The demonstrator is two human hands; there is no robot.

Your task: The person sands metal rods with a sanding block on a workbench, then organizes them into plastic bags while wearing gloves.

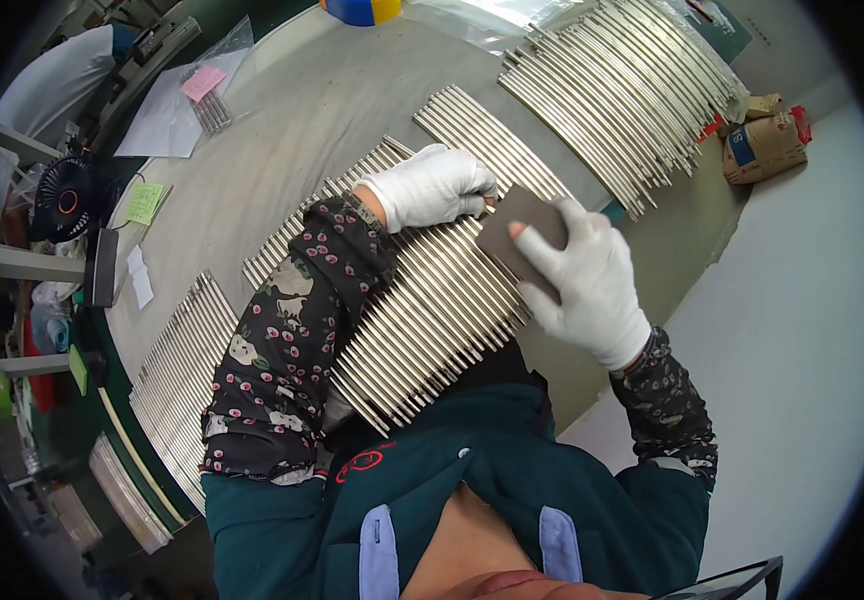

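Note:
My left hand (430, 188), in a white glove with bare fingertips, is closed over the far ends of the metal rods. Its fingertips pinch what looks like one rod's end, partly hidden by the glove. To its right, my right hand (589, 285), gloved likewise, grips a flat grey-brown sanding block (524, 240) between thumb and fingers. The block lies against the rods' right edge, close to my left fingertips. Beneath both hands a row of thin shiny metal rods (422, 315) is spread side by side, reaching toward my body.
More rods (617, 95) lie at the far right, others (492, 140) beyond my hands, and another row (184, 370) at the left. On the grey table (292, 110) are papers and a small bundle with a pink note (204, 83). A black fan (67, 198) stands left; a brown bag (767, 148) sits right.

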